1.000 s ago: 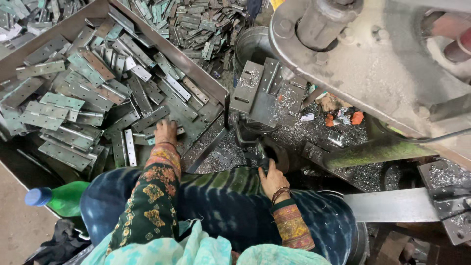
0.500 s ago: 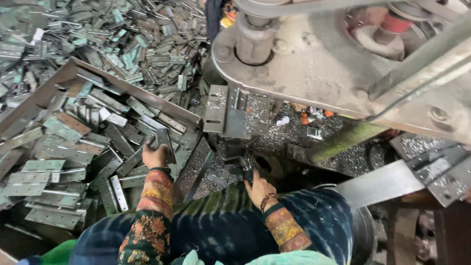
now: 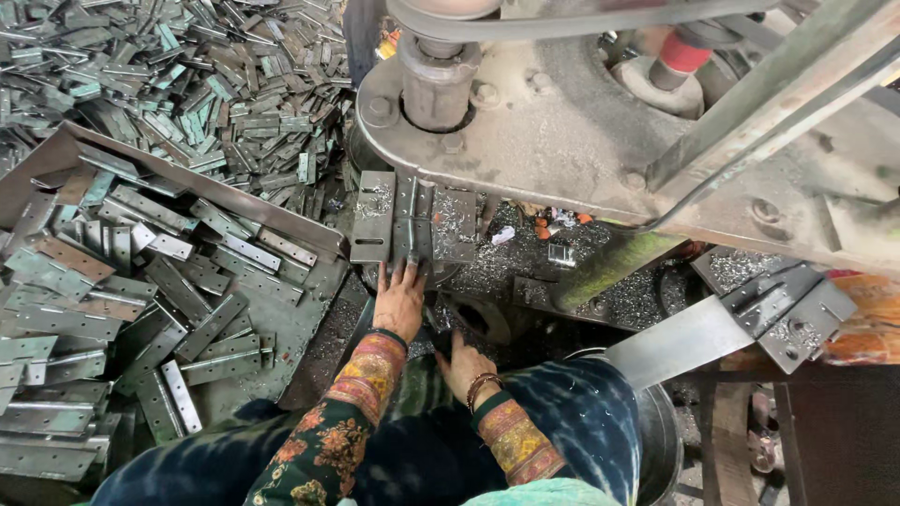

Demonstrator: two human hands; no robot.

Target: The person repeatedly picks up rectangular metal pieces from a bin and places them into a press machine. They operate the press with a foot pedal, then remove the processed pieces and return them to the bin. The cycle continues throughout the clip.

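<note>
From my remote seat: right hand [image 3: 466,364] rested low beside lap, grip unclear. Left hand [image 3: 401,298] lay flat, fingers spread, against metal strip [image 3: 411,225] on press die plate [image 3: 412,220]. Tray [image 3: 187,178] at left held hinge blanks [image 3: 202,323]; loose heap [image 3: 216,84] beyond.

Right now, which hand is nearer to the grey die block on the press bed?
Left. The left hand has its fingers at the die block's lower edge; the right hand sits lower, near the lap, apart from it.
</note>
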